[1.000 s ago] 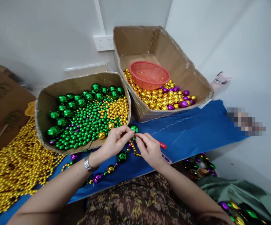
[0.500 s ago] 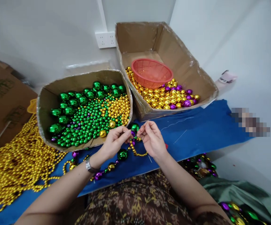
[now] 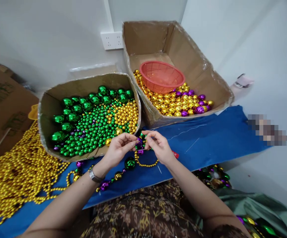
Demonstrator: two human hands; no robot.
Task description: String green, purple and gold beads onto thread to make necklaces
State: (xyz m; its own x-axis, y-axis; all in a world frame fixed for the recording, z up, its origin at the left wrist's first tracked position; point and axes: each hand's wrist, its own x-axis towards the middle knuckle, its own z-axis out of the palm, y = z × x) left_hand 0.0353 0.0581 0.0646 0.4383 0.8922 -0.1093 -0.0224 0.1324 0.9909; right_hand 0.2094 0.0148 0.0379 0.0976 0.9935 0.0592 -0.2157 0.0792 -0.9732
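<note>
In the head view my left hand [image 3: 122, 147] and my right hand [image 3: 159, 147] face each other over the blue cloth, just in front of the bead boxes. Both are closed in a pinch. A short stretch of thin pale string [image 3: 141, 150] runs taut between the fingertips. A shiny purple bead [image 3: 139, 142] sits between the hands, close to the left fingertips. Below them hangs a loop of small gold beads [image 3: 147, 165]. A strand with a large green bead [image 3: 130, 163] and a purple bead [image 3: 104, 185] lies beside my left wrist.
A carton [image 3: 42, 132] of green and gold beads stands at left. Behind it a taller carton [image 3: 195, 53] holds gold and purple beads and a red basket [image 3: 162, 77]. Gold bead strings [image 3: 14, 175] are heaped at left. Loose threads lie on the blue cloth [image 3: 223, 132].
My hands have come slightly lower, and the string between them now shows as a straight line. My right index finger has stretched out toward the left. The gold loop has shifted slightly.
</note>
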